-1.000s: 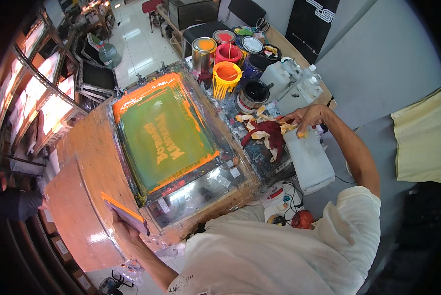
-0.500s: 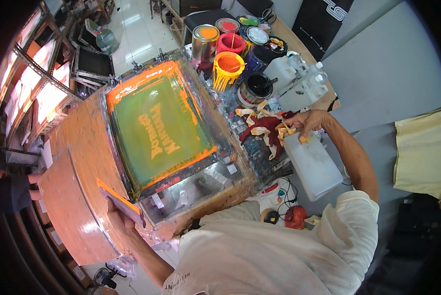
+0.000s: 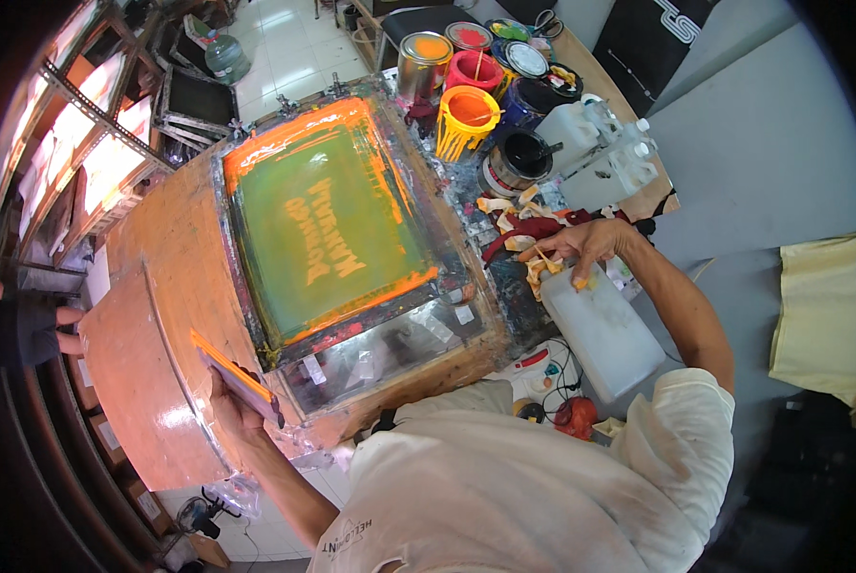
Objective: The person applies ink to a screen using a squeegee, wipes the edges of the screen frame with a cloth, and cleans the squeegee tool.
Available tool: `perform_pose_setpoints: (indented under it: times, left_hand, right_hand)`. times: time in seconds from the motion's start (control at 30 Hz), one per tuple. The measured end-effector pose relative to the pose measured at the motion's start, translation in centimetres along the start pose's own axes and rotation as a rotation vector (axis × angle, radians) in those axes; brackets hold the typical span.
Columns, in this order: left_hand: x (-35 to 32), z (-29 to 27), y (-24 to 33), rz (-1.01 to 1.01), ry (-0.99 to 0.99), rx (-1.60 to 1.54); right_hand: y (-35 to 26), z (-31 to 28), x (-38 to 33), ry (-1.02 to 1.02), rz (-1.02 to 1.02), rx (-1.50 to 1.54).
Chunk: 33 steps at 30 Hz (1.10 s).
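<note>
My left hand (image 3: pixel 236 406) is closed round a squeegee (image 3: pixel 232 371) whose upper edge is coated with orange ink. It is held over the wooden table, left of the screen's near corner. My right hand (image 3: pixel 592 250) grips the top of a translucent white plastic jug (image 3: pixel 607 334), which hangs tilted past the table edge. One finger reaches out to the stained rags (image 3: pixel 540 227), some cream, some dark red. Whether liquid leaves the jug cannot be seen. Between my hands lies a printing screen (image 3: pixel 325 234) with green mesh, pale lettering and orange ink smeared along its borders.
Open ink cans, among them an orange-dripped yellow pot (image 3: pixel 466 122) and a black one (image 3: pixel 518 158), crowd the far right. Beside them stand clear jugs (image 3: pixel 611 170). Cables and a red bag (image 3: pixel 575 417) lie below the table edge. Another person's legs (image 3: pixel 65 329) show at far left.
My view has shifted, so the table appears further right. My right index finger has stretched out toward the rags, and the jug's top has come slightly left. The squeegee stays in my left hand.
</note>
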State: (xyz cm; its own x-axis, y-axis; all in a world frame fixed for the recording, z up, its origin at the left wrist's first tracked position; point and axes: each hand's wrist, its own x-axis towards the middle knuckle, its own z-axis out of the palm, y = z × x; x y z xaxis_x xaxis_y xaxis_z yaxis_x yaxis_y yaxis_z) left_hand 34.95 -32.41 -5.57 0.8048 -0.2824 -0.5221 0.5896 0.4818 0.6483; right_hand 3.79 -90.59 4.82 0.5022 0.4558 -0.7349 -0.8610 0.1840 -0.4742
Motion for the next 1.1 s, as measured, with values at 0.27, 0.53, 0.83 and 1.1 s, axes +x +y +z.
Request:
perform_pose_setpoints:
  times: [0.27, 0.53, 0.83, 1.1]
  left_hand:
    - [-1.1, 1.2, 0.0, 0.018, -0.003, -0.055]
    - [-3.9, 0.0, 0.1, 0.080, 0.116, -0.127]
    - [-5.5, -2.1, 0.1, 0.102, 0.242, -0.147]
    - [-5.2, 0.3, 0.4, 0.103, 0.278, -0.158]
  right_hand:
    - [-9.3, 1.0, 6.4, -0.125, -0.154, -0.297]
    - [-18.2, -0.1, 13.7, -0.172, -0.059, -0.545]
    - [-19.3, -0.4, 16.4, -0.187, 0.072, -0.437]
    - [-18.7, -0.2, 15.6, -0.199, 0.024, -0.446]
